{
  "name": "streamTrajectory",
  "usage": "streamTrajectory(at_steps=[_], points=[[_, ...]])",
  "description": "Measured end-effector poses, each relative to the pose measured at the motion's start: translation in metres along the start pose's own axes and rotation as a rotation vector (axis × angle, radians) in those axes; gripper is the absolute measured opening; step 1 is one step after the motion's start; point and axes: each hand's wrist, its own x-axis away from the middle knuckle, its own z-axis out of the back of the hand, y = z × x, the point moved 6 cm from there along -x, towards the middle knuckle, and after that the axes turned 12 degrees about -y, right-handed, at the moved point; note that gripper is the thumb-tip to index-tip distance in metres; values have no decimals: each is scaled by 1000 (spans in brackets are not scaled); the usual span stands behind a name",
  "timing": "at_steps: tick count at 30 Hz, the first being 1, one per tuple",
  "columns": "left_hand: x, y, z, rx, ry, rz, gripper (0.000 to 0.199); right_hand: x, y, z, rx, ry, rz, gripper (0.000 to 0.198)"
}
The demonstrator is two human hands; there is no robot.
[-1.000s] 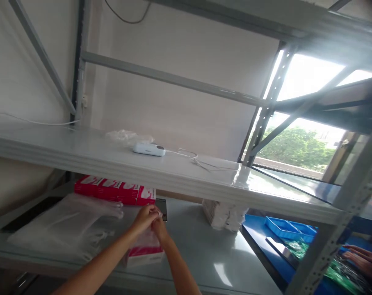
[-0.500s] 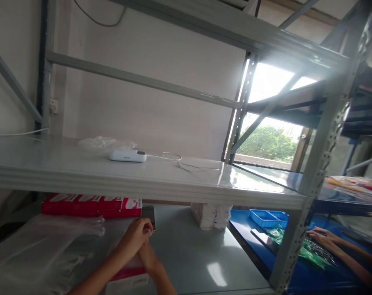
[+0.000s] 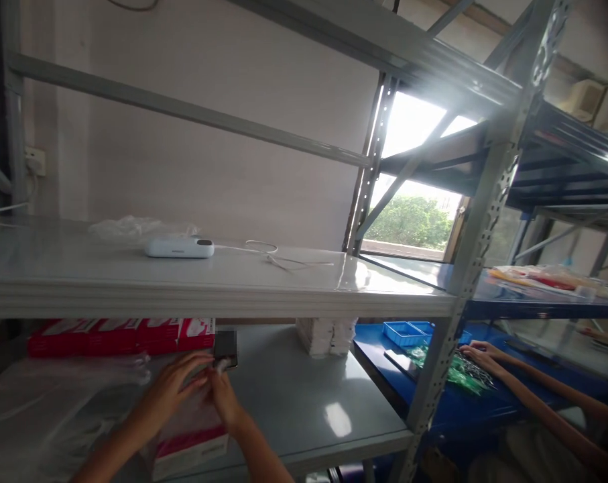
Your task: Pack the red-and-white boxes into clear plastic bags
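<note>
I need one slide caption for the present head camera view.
Right hand gripping clear plastic, left hand close beside, near a red-and-white box on a gray shelf.

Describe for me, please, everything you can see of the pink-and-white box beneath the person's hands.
The box looks like cardboard, with a white side facing the viewer and a deep pink band above it. It rests on the grey lower shelf, near the front edge, set slightly askew. Clear plastic covers its top and rises toward the right hand, which seems to pinch it. Any print on the side is too blurred to read.
</note>
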Motion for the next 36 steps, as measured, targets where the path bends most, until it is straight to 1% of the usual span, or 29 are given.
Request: streamTrajectory(at_steps=[2, 4, 5, 7, 9, 10, 13, 15, 16, 17, 18, 19, 20, 21, 22, 24, 25, 26, 27, 29, 31, 33, 36], points=[[4, -26, 0, -57, -41, 74, 26, 0, 0, 2, -79, 21, -38, 48], [8, -40, -2, -180, -74, 107, 25, -1, -1, 3, -130, 20, -63, 46], [10, -42, -3, -255, -88, 109, 26, -2, -1, 2, -141, 9, -64, 46], [15, -38, -2, -393, -110, 102, 33, -5, -2, 0, -140, -29, -53, 47], [18, -28, 2, -482, -121, 113, 40, -7, -3, 0, -107, -57, -26, 47], [19, -22, 6, -500, -114, 126, 40, -8, -5, 0, -83, -67, -8, 47], [16, 2, 11, -424, -68, 123, 32, -6, -12, 3, -82, -89, 50, 45], [10, 15, 5, -297, 7, 83, 21, -3, -17, 8, -155, -81, 79, 45], [7, 19, 0, -229, 65, 69, 12, 0, -19, 11, -192, -63, 100, 44], [6, 19, -4, -183, 151, 71, 15, 2, -20, 15, -208, -44, 115, 45], [5, 16, -11, -155, 208, 79, 30, 4, -20, 18, -212, -42, 114, 45], [4, 11, -17, -123, 245, 101, 40, 7, -19, 21, -203, -43, 111, 45], [4, 3, -22, -84, 253, 134, 46, 9, -17, 24, -179, -51, 103, 45], [3, -5, -26, -32, 219, 172, 46, 11, -16, 26, -143, -65, 96, 45], [3, -14, -30, 22, 147, 213, 41, 13, -15, 27, -93, -86, 91, 45], [2, -26, -33, 103, -69, 283, 28, 17, -19, 28, 52, -158, 108, 43], [2, -29, -33, 132, -181, 302, 25, 19, -23, 28, 141, -207, 134, 40], [2, -30, -30, 162, -270, 308, 25, 22, -28, 27, 234, -252, 173, 36], [2, -29, -26, 197, -321, 306, 26, 25, -34, 27, 324, -291, 216, 31], [2, -25, -18, 298, -336, 288, 27, 30, -44, 27, 474, -329, 289, 21], [2, -21, -13, 392, -296, 282, 32, 33, -50, 31, 587, -301, 327, 18], [3, -18, -15, 464, -285, 301, 35, 34, -54, 34, 686, -238, 349, 17], [7, -14, -26, 577, -375, 322, 35, 37, -52, 36, 816, -176, 367, 21]])
